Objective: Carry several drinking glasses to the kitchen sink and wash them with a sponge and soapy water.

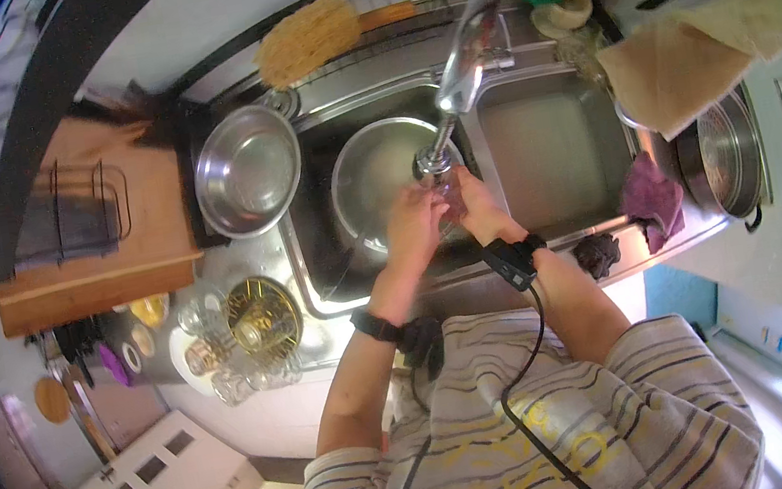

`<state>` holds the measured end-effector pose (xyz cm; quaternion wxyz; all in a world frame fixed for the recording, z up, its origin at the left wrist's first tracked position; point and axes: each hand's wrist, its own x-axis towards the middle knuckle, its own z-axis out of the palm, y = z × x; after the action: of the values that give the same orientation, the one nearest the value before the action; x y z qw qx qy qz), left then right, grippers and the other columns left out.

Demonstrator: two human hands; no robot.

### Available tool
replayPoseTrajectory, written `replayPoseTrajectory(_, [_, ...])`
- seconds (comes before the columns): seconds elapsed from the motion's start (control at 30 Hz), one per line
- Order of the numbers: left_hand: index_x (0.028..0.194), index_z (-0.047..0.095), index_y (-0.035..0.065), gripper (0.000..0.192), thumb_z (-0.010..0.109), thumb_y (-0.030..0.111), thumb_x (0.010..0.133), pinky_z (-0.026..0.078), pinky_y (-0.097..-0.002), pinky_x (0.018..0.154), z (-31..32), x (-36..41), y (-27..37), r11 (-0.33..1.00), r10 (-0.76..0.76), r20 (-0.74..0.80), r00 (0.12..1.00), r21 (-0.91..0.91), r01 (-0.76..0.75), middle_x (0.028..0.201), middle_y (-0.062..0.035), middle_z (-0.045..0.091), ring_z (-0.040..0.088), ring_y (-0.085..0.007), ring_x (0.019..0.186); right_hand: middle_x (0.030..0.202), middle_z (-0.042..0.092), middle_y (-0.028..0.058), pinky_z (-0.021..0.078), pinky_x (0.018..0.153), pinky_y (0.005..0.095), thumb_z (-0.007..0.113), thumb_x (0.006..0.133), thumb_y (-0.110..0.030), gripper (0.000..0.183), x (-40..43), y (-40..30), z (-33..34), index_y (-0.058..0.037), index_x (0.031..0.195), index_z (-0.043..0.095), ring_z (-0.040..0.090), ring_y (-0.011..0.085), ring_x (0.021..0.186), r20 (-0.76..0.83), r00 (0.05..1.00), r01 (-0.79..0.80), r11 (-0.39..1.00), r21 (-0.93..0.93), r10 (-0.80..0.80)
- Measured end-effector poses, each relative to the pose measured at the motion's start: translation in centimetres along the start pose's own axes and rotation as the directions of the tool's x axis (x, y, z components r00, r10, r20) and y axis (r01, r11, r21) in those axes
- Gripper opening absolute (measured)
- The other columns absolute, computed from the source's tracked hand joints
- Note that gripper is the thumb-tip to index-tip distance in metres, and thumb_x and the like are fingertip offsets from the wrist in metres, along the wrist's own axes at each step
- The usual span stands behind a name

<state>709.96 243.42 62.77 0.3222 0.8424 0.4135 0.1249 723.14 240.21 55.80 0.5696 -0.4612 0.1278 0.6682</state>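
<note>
Over the left basin (320, 255) of a stainless steel double sink, both my hands are close together under the spout of a chrome pull-down faucet (460, 75). My left hand (416, 216) and my right hand (480, 204) are closed around a small transparent vessel (450, 194), seemingly a drinking glass. My fingers and the faucet head partly hide it. Below them a large round metal bowl (370, 179) sits in the basin. Whether water is running from the spout is too blurred to tell.
A steel bowl (249, 167) rests at the sink's left rim. Glassware (204, 314) and a gold-coloured wire rack (279, 307) stand on the left counter. A purple cloth (651, 198) and a dark scrubber (596, 255) lie right. Behind is a straw brush (311, 36).
</note>
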Motion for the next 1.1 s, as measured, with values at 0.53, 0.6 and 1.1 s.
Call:
replayPoseTrajectory(0.53, [0.112,0.059,0.0021,0.027,0.059,0.003,0.085,0.046,-0.0297,0.083,2.7,2.1,-5.1,0.761,-0.235,0.434,0.870,-0.475,0.442,0.106,-0.0066,0.066,0.059,-0.0124,0.097,0.091,0.063,0.0246,0.0496,0.074,0.0395,0.064,0.078,-0.026,0.029,-0.9,-1.2,2.8,0.0008,0.088,0.064,0.061,0.0357,0.080,0.245,0.557,0.478,0.065,-0.876,-0.794])
replayPoseTrajectory(0.6, [0.111,0.060,0.0026,0.027,0.058,0.001,0.084,0.046,-0.0294,0.084,2.8,2.2,-4.3,0.714,-0.269,0.426,0.864,-0.514,0.475,0.105,-0.0059,0.066,0.059,-0.0119,0.097,0.095,0.063,0.0242,0.0496,0.076,0.0406,0.065,0.076,-0.027,0.030,-1.9,-1.4,3.1,-0.0006,0.089,0.064,0.061,0.0364,0.084,0.443,0.545,0.473,-0.174,-0.863,-0.712])
replayPoseTrajectory(1.1, [0.109,0.060,0.0040,0.020,0.059,0.009,0.089,0.039,-0.0315,0.101,0.4,-0.3,-3.4,0.245,-0.083,0.232,0.969,-0.938,0.246,0.111,-0.0086,0.065,0.059,-0.0176,0.108,0.102,0.064,0.0005,0.0475,0.077,0.0303,0.054,0.093,-0.019,0.022,-0.7,-2.3,1.2,-0.0114,0.112,0.060,0.060,0.0132,0.089,0.490,0.866,0.151,0.987,-0.063,-0.101])
